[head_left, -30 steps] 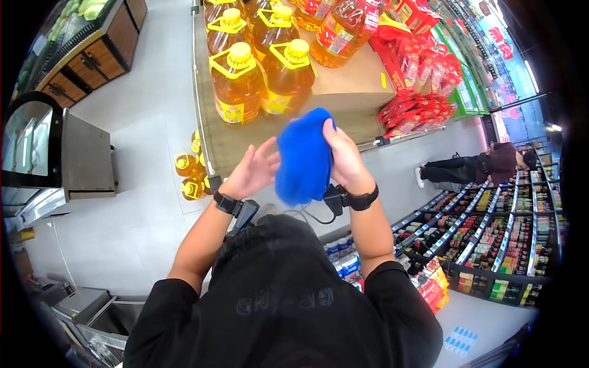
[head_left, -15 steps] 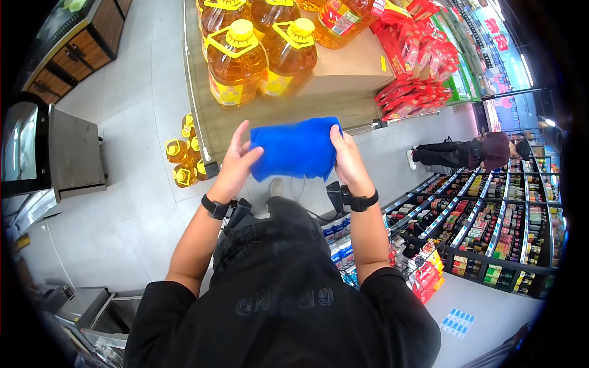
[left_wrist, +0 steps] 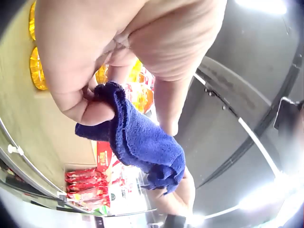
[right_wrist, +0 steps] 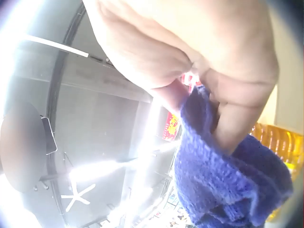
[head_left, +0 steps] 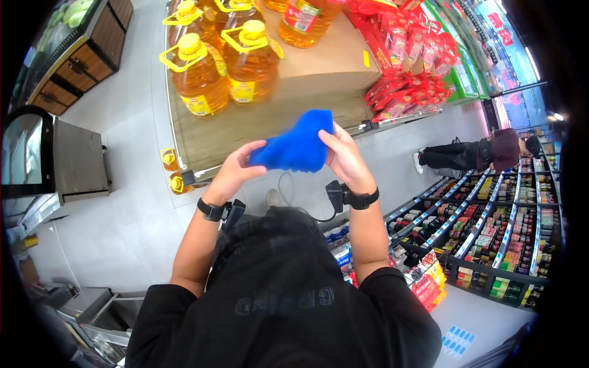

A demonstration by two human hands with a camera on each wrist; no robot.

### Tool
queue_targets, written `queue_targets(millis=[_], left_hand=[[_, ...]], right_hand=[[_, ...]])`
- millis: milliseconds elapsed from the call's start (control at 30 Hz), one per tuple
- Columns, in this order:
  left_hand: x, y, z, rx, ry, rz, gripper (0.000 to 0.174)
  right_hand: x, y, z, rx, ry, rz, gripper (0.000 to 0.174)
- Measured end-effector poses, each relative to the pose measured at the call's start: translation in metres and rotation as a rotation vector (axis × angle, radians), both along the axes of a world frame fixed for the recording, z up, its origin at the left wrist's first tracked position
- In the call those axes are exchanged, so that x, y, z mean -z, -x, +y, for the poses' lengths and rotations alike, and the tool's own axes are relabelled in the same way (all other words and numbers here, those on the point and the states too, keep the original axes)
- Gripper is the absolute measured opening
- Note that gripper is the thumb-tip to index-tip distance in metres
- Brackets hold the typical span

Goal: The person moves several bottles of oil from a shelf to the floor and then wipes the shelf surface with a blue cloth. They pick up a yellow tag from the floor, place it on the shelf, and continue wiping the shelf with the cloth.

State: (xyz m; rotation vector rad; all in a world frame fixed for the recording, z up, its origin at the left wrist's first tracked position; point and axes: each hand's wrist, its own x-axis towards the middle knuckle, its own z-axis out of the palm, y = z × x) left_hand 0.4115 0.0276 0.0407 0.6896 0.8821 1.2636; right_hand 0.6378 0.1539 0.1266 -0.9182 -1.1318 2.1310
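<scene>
A folded blue towelling cloth (head_left: 293,149) is held up between both hands, in front of the display table's near edge in the head view. My left hand (head_left: 232,176) holds its left end, the fingers bent over the cloth's edge in the left wrist view, where the thumb (left_wrist: 170,107) lies along the other side. With thumb and fingers my right hand (head_left: 348,162) grips the raised right end. The right wrist view shows the cloth (right_wrist: 213,175) hanging in loose folds below that hand; part of its fingers is hidden inside the folds.
On the display table (head_left: 215,135) stand large oil bottles (head_left: 199,83), a cardboard box (head_left: 325,92) and piled red packets (head_left: 405,98). More oil bottles (head_left: 177,183) sit on the floor at its left corner. A person (head_left: 472,156) stands at right by the stocked shelves (head_left: 491,227).
The cloth was bunched, then spread flat between the hands, and now its right end is raised and folded. The left hand went from open beside the cloth to holding its left end.
</scene>
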Motion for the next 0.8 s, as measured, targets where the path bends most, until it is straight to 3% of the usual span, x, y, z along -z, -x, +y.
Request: queue_targets(millis=[33, 167, 233, 333, 433, 533, 600, 667, 700, 800], left_hand=[[0.000, -0.010, 0.006, -0.011, -0.022, 0.072, 0.067], [-0.001, -0.045, 0.033, -0.046, -0.161, 0.651, 0.056], [-0.017, -0.057, 0.045, -0.042, -0.142, 0.866, 0.047], [-0.023, -0.072, 0.060, -0.062, -0.135, 0.838, 0.031], [-0.030, -0.081, 0.071, -0.132, -0.317, 1.016, 0.025], [-0.035, -0.084, 0.083, -0.168, -0.249, 0.802, 0.022], [-0.050, -0.091, 0.085, -0.129, -0.017, 0.358, 0.027], [-0.067, -0.102, 0.090, -0.113, 0.152, -0.017, 0.030], [-0.069, -0.106, 0.094, -0.126, 0.133, -0.035, 0.033], [-0.080, -0.106, 0.096, -0.063, 0.175, 0.170, 0.032]], right_hand=[[0.000, -0.010, 0.006, -0.029, -0.001, 0.013, 0.052], [0.001, -0.049, 0.026, 0.130, 0.031, -0.021, 0.087], [0.012, -0.068, 0.040, 0.141, -0.029, 0.040, 0.083], [0.014, -0.090, 0.061, 0.106, -0.022, 0.084, 0.077], [0.021, -0.106, 0.077, 0.032, 0.021, 0.055, 0.072], [0.040, -0.109, 0.089, -0.163, -0.150, -0.138, 0.075], [0.051, -0.105, 0.094, -0.390, -0.354, -0.353, 0.085], [0.047, -0.092, 0.089, -0.526, -0.670, -0.650, 0.084], [0.046, -0.084, 0.079, -0.417, -0.854, -0.693, 0.073], [0.027, -0.062, 0.076, -0.371, -0.991, -0.239, 0.069]])
